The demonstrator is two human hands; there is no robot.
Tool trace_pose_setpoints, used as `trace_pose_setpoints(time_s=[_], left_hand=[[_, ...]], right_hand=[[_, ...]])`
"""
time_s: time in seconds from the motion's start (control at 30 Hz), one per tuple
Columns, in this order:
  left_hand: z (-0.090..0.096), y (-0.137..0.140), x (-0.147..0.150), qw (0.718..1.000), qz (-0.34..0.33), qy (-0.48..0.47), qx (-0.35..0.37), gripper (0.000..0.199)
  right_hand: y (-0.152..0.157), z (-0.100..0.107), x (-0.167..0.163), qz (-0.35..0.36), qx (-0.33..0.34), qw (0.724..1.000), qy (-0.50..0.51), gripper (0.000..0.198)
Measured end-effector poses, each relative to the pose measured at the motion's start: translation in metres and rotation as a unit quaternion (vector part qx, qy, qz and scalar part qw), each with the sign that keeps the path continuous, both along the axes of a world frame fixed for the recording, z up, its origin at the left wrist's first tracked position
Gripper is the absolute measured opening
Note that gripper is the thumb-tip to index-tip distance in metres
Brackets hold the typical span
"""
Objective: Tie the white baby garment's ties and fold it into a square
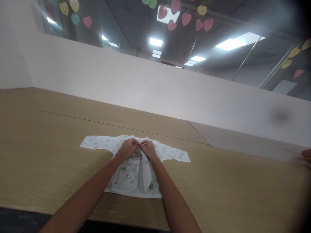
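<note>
A small white baby shirt [128, 176] with little printed figures lies spread on the table, its two long sleeves stretched out to the sides. Near the neckline, my left hand [128, 147] pinches the upper front edge of the shirt. Close beside it, almost touching, my right hand [147, 148] pinches the other front edge at the same spot. Below the hands the front hangs partly open, and one flap is lifted and folded so its plain inner side shows. Whatever fastener sits between the fingertips is too small to make out.
The wooden table [230, 187] has a seam along its back part and a grey panel [238, 142] at the back right. A white wall [109, 74] with heart-decorated glass above stands behind. Another person's hand [306, 153] shows at the right edge.
</note>
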State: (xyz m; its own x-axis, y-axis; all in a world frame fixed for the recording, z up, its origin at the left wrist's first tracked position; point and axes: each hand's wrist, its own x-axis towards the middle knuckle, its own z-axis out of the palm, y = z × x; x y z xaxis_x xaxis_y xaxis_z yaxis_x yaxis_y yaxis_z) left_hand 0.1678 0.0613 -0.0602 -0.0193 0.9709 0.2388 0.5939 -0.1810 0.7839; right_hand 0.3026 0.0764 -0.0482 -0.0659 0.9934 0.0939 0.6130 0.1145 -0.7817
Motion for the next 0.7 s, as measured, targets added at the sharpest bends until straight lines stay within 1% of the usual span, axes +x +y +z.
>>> trace_pose_setpoints(time_s=[0.23,0.7], left_hand=[[-0.0046,0.0054,-0.0014,1.000,0.017,0.016,0.003,0.020],[-0.0022,0.0005,-0.0012,0.999,0.003,0.044,0.027,0.021]], right_hand=[[0.0047,-0.0048,-0.0014,-0.018,-0.010,0.999,0.043,0.013],[-0.0019,0.0030,-0.0016,-0.013,-0.039,0.995,0.096,0.013]])
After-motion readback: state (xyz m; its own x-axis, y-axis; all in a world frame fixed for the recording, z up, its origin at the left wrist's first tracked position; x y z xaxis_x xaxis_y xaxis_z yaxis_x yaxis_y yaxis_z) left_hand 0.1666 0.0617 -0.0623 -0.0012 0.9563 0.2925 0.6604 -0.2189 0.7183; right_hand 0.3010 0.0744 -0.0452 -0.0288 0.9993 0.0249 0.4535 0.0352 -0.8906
